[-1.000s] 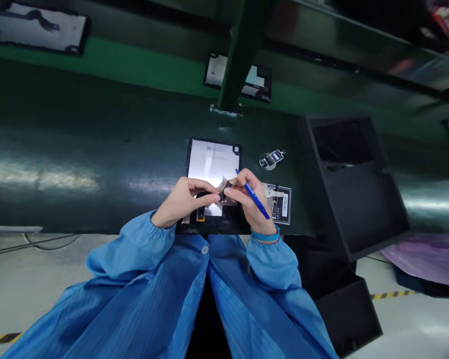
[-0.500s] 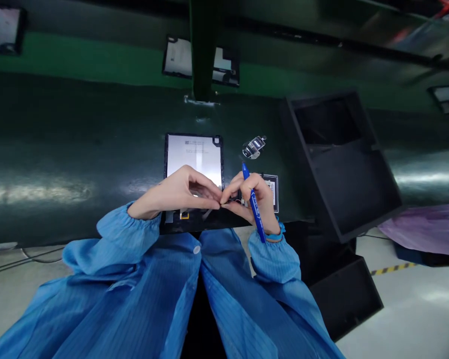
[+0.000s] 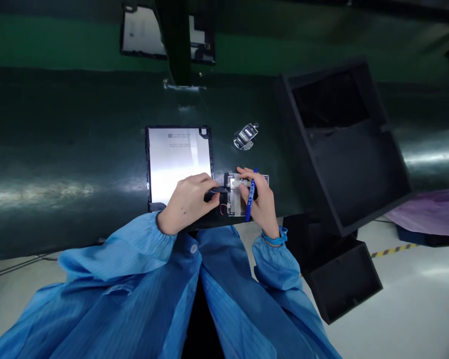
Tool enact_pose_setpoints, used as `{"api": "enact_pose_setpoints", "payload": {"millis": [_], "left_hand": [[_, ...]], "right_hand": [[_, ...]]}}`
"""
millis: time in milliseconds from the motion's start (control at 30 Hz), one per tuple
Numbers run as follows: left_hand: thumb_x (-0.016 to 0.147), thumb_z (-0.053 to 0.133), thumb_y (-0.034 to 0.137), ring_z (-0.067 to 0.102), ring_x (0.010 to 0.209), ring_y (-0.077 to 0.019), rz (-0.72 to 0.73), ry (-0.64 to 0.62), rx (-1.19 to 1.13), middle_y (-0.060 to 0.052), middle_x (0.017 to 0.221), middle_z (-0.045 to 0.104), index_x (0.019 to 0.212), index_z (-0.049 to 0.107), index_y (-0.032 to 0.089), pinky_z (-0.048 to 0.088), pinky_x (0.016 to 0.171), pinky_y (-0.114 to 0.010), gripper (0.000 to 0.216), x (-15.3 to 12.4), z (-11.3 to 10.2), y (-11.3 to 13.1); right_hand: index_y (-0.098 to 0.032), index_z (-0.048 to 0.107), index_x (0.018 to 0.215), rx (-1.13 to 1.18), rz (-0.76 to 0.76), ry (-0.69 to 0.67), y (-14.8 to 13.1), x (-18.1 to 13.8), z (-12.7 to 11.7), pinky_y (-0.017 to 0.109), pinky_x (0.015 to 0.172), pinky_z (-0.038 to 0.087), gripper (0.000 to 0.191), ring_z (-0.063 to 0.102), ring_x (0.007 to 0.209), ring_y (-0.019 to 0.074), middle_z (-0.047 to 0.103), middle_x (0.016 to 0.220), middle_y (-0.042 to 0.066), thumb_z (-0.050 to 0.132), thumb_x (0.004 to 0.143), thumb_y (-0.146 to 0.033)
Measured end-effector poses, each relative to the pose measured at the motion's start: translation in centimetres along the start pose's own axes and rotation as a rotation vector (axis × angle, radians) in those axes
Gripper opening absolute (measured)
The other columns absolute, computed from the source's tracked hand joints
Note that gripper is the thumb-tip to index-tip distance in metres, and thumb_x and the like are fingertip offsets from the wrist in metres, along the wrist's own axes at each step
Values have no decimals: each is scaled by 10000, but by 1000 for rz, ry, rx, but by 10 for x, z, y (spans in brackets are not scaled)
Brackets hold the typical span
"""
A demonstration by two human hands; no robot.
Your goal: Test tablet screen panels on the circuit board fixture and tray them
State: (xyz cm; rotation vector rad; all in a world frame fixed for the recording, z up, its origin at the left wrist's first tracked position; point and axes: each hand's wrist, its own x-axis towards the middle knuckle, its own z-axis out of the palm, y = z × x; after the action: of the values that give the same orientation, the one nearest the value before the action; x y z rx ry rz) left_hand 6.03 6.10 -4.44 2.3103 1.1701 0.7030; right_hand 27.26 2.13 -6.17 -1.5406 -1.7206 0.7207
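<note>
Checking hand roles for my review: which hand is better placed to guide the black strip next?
Left, likely: the left hand pinches the black strip by the circuit board, while the right hand holds a blue pen.

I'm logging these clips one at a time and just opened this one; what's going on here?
At a green bench, a person in a blue coat handles a circuit board. The left grip pinches a black strip whose end reaches the board's left edge; whether it is attached can't be told. The right grip, over the board, holds a blue pen. A white-backed panel lies to the left, a metal device beyond the board.
</note>
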Motion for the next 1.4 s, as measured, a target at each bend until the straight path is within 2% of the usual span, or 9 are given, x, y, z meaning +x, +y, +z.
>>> {"api": "enact_pose_setpoints", "payload": {"millis": [133,267,633,1133,1267,1400], "left_hand": [[841,637,139,660,711,-197,97,-37,178,-63,845,721,832,722,148,511,620,-300,86,-4,7,-3],[859,631,134,670,731,-210,133,-9,225,-74,871,723,832,714,145,539,653,-324,87,-8,10,-5],[873,631,119,677,719,-206,140,71,209,-71,856,721,858,690,138,561,639,-322,63,-17,13,-1],[888,613,142,680,739,-207,85,4,202,-73,884,724,878,707,162,558,664,-333,97,-19,12,-1],[885,614,140,676,728,-214,88,-1,210,-79,882,723,873,713,152,545,649,-333,101,-19,12,-1],[871,621,124,676,726,-215,99,9,225,-80,876,722,850,711,145,541,645,-330,95,-18,12,0]], "right_hand": [[-300,569,1131,48,-5,5,-8,-4,3,534,1154,400,142,585,1301,230,684,1314,31,509,1011,-345],[-304,573,1133,59,1,12,-6,-4,2,533,1165,390,144,588,1296,226,686,1313,21,511,1010,-344],[-305,569,1128,51,-6,23,-5,-4,4,538,1160,391,139,597,1283,225,696,1300,18,511,1007,-341],[-312,573,1121,52,4,18,-3,-4,3,535,1143,414,143,591,1288,230,698,1288,10,507,1002,-356],[-304,585,1073,29,27,44,-5,-1,8,522,1103,444,135,608,1260,247,708,1263,7,601,946,-346],[-297,580,1055,-53,62,122,-10,2,17,508,1043,473,255,626,1197,278,710,1248,9,706,834,-295]]}}
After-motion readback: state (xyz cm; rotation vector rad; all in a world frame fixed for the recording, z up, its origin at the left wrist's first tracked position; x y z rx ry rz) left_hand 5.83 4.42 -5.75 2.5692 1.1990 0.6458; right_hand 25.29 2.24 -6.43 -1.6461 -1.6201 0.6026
